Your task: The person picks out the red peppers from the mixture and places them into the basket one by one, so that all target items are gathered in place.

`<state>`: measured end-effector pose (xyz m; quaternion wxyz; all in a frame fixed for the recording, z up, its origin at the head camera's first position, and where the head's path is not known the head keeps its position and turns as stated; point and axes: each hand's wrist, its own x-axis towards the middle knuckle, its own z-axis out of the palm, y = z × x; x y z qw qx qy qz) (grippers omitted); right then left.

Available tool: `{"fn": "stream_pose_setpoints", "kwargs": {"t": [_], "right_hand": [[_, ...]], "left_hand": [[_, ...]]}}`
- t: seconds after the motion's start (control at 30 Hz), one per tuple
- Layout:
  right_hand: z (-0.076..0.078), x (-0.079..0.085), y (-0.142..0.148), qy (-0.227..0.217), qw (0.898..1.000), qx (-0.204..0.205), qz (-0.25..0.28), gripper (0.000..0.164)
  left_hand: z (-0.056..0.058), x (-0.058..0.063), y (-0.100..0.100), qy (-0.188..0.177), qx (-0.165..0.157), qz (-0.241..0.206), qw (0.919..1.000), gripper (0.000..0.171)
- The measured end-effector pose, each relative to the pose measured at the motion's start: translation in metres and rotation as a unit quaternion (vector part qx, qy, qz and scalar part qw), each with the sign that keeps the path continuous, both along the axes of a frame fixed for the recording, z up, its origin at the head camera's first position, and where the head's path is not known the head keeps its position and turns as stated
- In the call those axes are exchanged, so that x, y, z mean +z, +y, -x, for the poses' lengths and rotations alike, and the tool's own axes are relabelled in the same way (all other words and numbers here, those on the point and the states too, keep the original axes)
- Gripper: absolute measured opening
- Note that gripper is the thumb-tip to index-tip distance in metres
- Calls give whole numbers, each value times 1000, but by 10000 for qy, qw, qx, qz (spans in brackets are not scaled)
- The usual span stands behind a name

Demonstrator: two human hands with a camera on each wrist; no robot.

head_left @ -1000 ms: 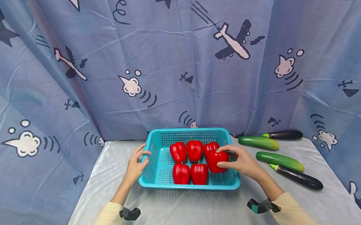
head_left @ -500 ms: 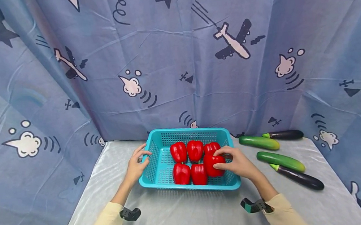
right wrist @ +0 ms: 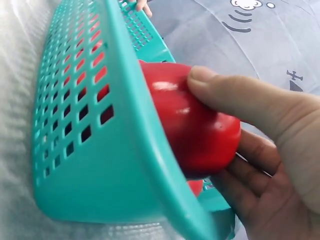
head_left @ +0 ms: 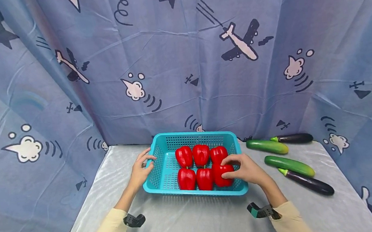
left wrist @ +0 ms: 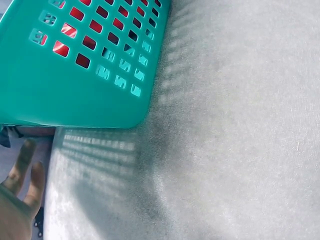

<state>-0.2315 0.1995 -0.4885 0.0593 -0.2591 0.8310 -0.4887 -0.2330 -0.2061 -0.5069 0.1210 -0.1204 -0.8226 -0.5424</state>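
A turquoise plastic basket (head_left: pixel 193 193) with perforated walls stands on the table, with several red bell peppers (head_left: pixel 187 179) in two rows inside. Thumb and fingers of my right hand (head_left: pixel 251 170) grip another bell pepper (head_left: pixel 221 175) at the front right of the basket. Seen from the right wrist, that pepper (right wrist: pixel 192 117) is just inside the rim, thumb on top and fingers around the far side. At the basket's left end my left hand (head_left: pixel 139 174) rests its fairly straight fingers at the rim; the left wrist view shows two extended fingers (left wrist: pixel 36 186) at the lower left.
Right of the basket lie two green zucchini (head_left: pixel 289 166) and two dark eggplants (head_left: pixel 308 182). A pale cloth (head_left: pixel 196 223) covers the table. Behind it and at both sides hangs a blue printed curtain (head_left: pixel 170 95). Each wrist wears a black camera mount (head_left: pixel 135 221).
My right hand has moved the held pepper left, then toward the basket's front and down, level with the front row. The left hand and basket have stayed in place.
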Motion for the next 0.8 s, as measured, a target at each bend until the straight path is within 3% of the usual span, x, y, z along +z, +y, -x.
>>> {"fn": "stream_pose_setpoints", "kwargs": {"t": [0.27,0.5,0.8], "right_hand": [[3,1,-2,131,9996,31,-239,32],[4,6,-5,112,9981,10,-599,32],[2,11,-8,-114,9974,-76,-712,30]], "left_hand": [[20,-34,-10,-32,157,23,9999,17],[23,-38,-13,-197,153,13,9997,17],[22,-39,-12,-135,132,4,9998,17]]}}
